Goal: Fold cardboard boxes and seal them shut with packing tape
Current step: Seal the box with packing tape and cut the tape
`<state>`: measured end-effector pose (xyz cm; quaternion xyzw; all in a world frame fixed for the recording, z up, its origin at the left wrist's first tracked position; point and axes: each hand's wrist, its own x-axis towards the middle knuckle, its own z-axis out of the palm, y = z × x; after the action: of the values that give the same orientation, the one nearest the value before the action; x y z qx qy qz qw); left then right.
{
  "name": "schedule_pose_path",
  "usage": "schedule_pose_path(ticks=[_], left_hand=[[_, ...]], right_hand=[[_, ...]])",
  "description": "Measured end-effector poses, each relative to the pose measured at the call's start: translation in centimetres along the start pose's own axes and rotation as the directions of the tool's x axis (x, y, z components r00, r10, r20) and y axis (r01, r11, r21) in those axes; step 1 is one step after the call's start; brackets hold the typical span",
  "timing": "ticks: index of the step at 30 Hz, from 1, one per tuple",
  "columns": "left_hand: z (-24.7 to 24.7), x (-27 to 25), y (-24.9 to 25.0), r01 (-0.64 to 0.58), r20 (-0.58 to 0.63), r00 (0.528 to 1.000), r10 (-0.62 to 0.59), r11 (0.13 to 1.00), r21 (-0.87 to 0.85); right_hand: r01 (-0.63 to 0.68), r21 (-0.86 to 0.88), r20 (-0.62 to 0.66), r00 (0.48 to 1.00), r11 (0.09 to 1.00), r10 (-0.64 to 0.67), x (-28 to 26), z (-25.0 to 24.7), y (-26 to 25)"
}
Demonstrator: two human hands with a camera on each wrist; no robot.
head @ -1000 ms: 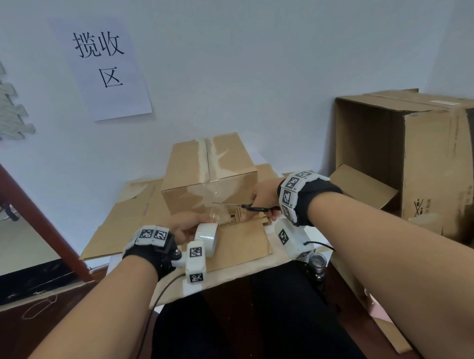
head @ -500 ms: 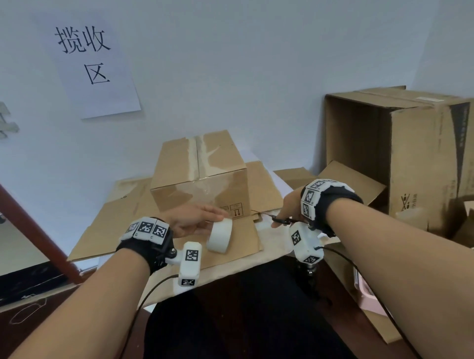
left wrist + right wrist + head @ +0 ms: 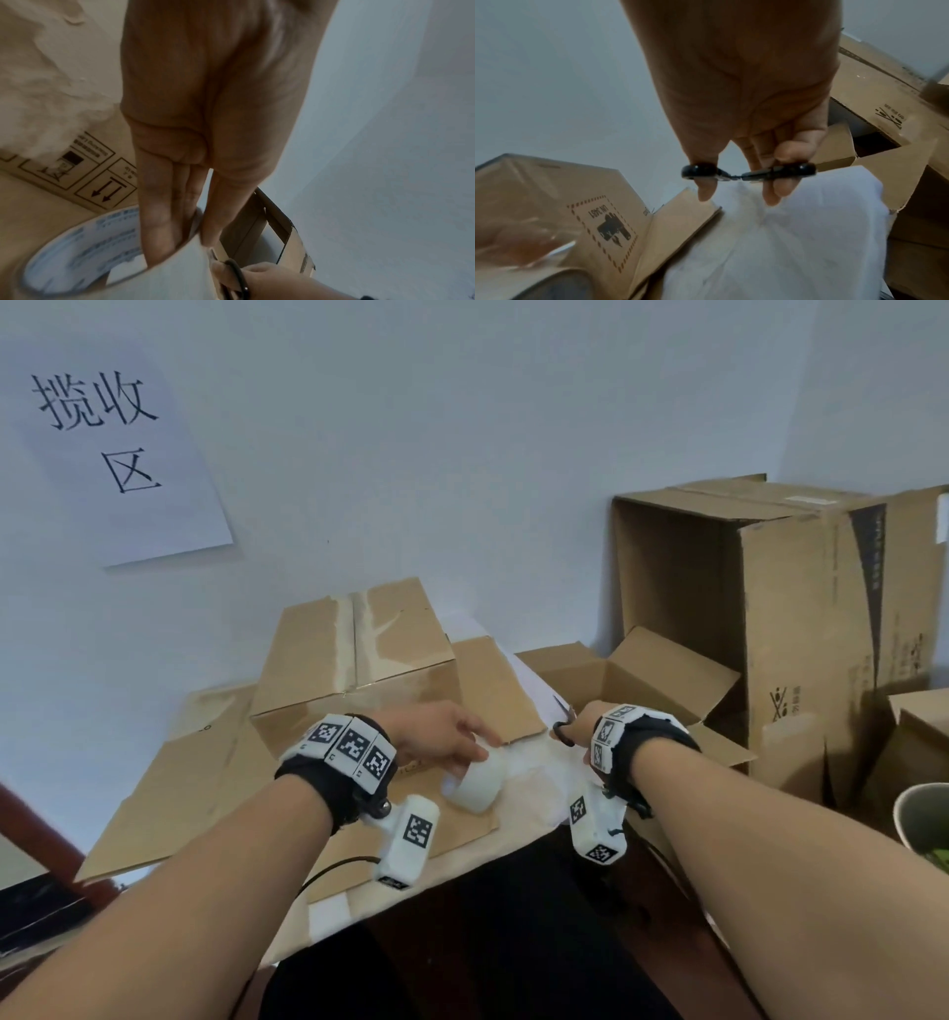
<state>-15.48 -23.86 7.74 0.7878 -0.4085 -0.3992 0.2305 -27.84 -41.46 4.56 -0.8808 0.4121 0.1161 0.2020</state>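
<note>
A taped cardboard box [image 3: 354,665] stands on flat cardboard sheets at the back of the table. My left hand [image 3: 441,737] pinches the rim of a roll of clear packing tape [image 3: 475,783], fingers inside the core [image 3: 159,233] and thumb outside; the roll sits low in front of the box. My right hand [image 3: 583,726] holds black-handled scissors [image 3: 746,172], thumb and fingers through the loops, over white paper [image 3: 782,243] to the right of the box. The blades are mostly hidden behind the hand.
A tall open cardboard box [image 3: 760,629] stands at the right with flaps spread toward me. Flattened cardboard [image 3: 169,783] covers the table's left. A paper sign [image 3: 113,449] hangs on the wall. A round container [image 3: 924,814] sits at the far right edge.
The scissors left the box front and moved right with my right hand. My left hand brought the tape roll down and to the right, away from the box.
</note>
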Motion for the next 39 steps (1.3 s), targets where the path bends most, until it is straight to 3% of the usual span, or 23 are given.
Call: schedule_pose_path(ticks=[5,8,11,14,20,24,28,30,37,39], left_hand=[[0.3,1.8,0.4,0.084,0.072,0.994,-0.078,0.993,-0.088],[0.3,3.7,0.8,0.138,0.018,0.990,-0.141,0.983,0.118],[0.9,4.8,2.4,0.097,0.042,0.992,-0.119,0.930,0.356],[1.8,5.6,4.6,0.034,0.091,0.991,-0.100,0.837,0.546],[4.2,8.3,7.0,-0.091,0.231,0.950,-0.209,0.522,0.848],[5.8,9.8,7.5,-0.158,0.246,0.950,-0.194,0.382,0.910],[6.6,10.1,7.0,-0.208,0.231,0.972,-0.032,0.327,0.922],[6.8,9.9,6.9,-0.245,0.249,0.968,0.025,0.300,0.922],[5.4,8.4,7.2,-0.256,0.289,0.953,-0.093,0.267,0.929],[4.9,8.0,7.3,-0.250,0.294,0.950,-0.110,0.300,0.921]], right_hand=[[-0.029,-0.021,0.024,0.999,0.999,0.030,2.7,1.4,0.0],[-0.018,-0.037,0.028,0.999,0.999,0.019,3.0,0.9,-0.2],[0.018,-0.060,-0.003,1.000,0.998,-0.019,3.1,0.1,0.2],[0.059,-0.084,0.017,0.998,0.995,-0.057,3.4,0.1,0.6],[0.080,-0.079,0.069,0.995,0.994,-0.075,3.7,0.3,1.3],[0.091,0.015,0.040,0.995,0.996,-0.091,4.1,0.8,2.1],[0.088,0.145,-0.037,0.996,0.985,-0.083,4.8,1.5,2.9],[0.089,0.148,-0.005,0.996,0.985,-0.090,4.2,1.2,2.7],[0.112,0.015,0.041,0.993,0.994,-0.113,3.7,0.8,2.6],[0.115,0.019,0.020,0.993,0.993,-0.116,3.6,1.0,2.6]])
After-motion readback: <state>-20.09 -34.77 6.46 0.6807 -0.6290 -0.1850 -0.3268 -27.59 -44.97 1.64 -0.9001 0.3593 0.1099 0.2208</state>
